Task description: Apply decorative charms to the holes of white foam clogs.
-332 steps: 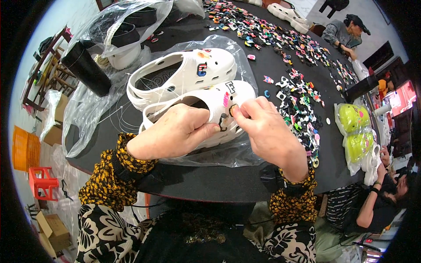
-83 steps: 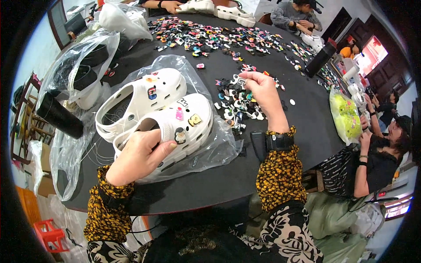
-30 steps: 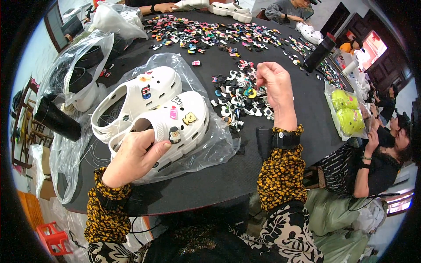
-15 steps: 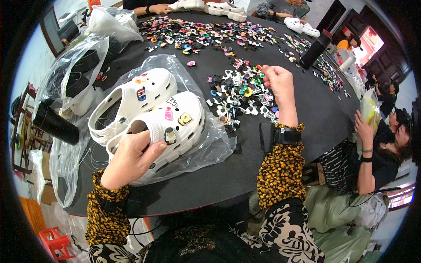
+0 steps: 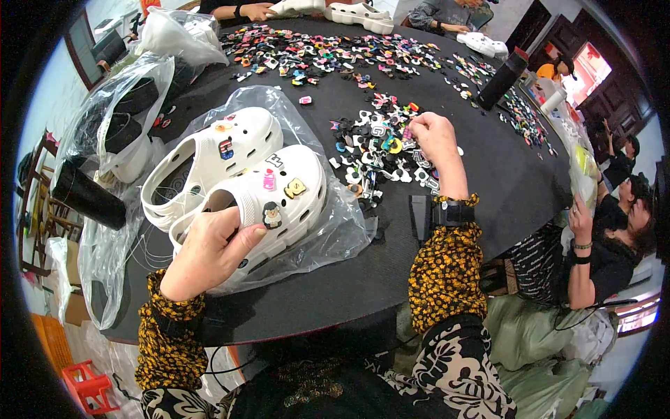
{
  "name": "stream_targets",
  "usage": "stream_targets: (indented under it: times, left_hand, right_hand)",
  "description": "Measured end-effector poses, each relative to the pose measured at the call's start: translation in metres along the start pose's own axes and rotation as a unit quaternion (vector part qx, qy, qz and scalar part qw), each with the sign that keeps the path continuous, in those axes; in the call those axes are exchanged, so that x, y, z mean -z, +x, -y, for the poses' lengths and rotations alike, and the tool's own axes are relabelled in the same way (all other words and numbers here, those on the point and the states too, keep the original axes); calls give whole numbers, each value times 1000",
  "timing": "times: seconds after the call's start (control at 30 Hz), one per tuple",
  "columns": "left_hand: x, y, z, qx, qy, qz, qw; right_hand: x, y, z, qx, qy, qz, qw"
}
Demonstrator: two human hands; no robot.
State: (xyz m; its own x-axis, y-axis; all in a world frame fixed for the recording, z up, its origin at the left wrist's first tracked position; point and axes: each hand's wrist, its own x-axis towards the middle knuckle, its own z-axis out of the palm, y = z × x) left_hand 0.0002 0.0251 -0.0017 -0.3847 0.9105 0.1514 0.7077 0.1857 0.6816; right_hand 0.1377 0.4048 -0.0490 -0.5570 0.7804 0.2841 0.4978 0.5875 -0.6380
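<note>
Two white clogs (image 5: 237,181) lie on a clear plastic bag (image 5: 335,230) on the black counter (image 5: 488,188). My left hand (image 5: 209,248) clamps the nearer clog's heel strap. My right hand (image 5: 433,136), fingers pinched over the charm pile (image 5: 380,150), may hold a charm; I cannot tell. Risk, as I judge it: the slick bag lets the clog slide under pressure. Beyond my left grip, more clear bags (image 5: 132,119) hold dark footwear.
</note>
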Motion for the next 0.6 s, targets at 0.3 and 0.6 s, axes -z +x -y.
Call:
stream_targets:
  times: [0.3, 0.6]
  left_hand:
    - [-1, 2, -6, 0, -18, -13, 1000]
    - [3, 2, -12, 6, -15, 3, 1000]
  right_hand:
    - [2, 6, -7, -1, 54, -1, 999]
    - [9, 7, -10, -23, 107, 32, 994]
